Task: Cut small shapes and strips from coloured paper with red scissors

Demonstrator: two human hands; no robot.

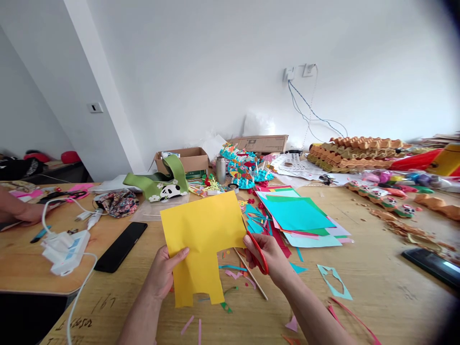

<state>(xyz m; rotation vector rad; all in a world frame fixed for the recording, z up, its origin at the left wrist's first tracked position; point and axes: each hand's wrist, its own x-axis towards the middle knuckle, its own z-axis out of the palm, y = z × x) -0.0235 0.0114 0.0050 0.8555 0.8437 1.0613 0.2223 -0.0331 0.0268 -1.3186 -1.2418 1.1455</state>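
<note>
A yellow sheet of paper (pixel 201 230) with pieces cut out of its right side and bottom edge is held up over the table. My left hand (pixel 166 270) grips it at the lower left, thumb on the front face and the other fingers behind. In my right hand (pixel 266 256) are red-handled scissors (pixel 259 254), with fingers closed around the handles. Their blades are at the sheet's right edge, partly hidden by the paper. Paper scraps (pixel 233 274) and a thin wooden stick (pixel 257 282) lie on the table below.
Stacked coloured paper (pixel 298 213) lies right of centre, with egg trays (pixel 355 153) behind. A black phone (pixel 121 247), a white power strip (pixel 66 251) and a green panda bag (pixel 167 184) are on the left. Another person's hand (pixel 27 211) rests at the far left.
</note>
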